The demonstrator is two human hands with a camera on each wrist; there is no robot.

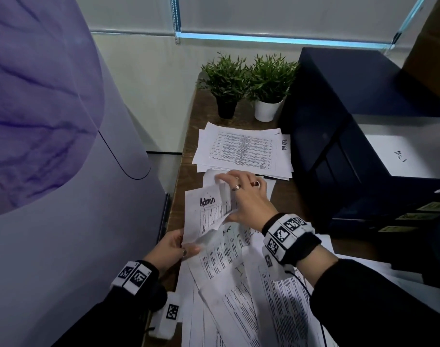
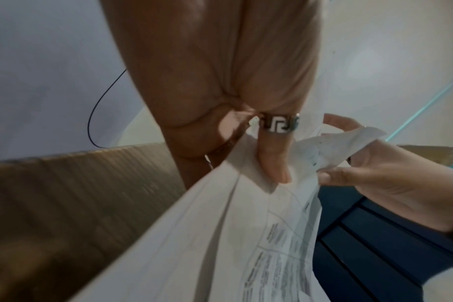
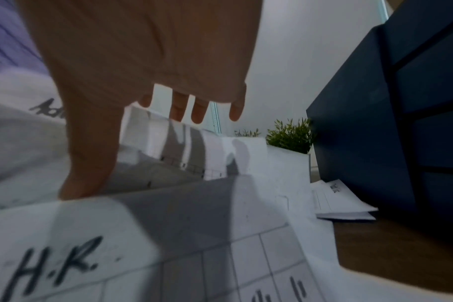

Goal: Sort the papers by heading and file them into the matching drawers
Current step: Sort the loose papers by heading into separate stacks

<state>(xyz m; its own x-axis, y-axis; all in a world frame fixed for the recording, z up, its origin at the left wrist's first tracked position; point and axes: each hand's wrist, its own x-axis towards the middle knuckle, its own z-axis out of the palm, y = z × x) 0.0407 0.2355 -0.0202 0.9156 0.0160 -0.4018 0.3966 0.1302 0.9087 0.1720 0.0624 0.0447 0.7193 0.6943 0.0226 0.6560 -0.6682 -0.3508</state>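
- Showing the whole scene, the head view gives the wooden table (image 1: 189, 136), the two potted plants (image 1: 249, 83) at its far edge and the dark drawer unit (image 1: 339, 136) along its right edge; the right wrist view alone makes the "H.R." sheet (image 3: 168, 235) heading legible close up.
- Left hand (image 1: 172, 247): fingers and thumb curled, gripping the lower corner of the "Admin" sheet (image 1: 204, 214) at the table's left edge.
- Right hand (image 1: 246, 196): thumb and fingertips pinching the curled upper right part of the same sheet, lifted above the loose papers (image 1: 251, 309).
- A sorted stack headed "Task list" (image 1: 241, 151) lies farther back, beside the drawer unit.
- A large pale panel (image 1: 51, 171) stands left of the table.
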